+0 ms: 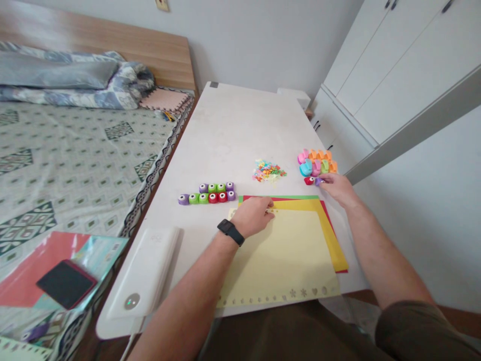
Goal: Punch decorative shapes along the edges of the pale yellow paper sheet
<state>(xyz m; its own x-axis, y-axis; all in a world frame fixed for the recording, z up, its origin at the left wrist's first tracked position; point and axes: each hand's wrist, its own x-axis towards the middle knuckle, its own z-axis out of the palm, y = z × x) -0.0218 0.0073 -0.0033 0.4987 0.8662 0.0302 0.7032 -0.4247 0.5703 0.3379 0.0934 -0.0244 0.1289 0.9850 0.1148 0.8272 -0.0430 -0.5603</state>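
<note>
While left hand (251, 216) lay curled on pale yellow paper (278, 260), right hand (338, 189), fingers open, touched purple paper punch (319, 181) beside red punch (309, 180) on table (225, 130).

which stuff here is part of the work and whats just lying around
Part of the work:
left hand, resting on the coloured paper
right hand, beside the craft punches
paper cut-outs

Lying around:
white power bank
black device
bed
</note>
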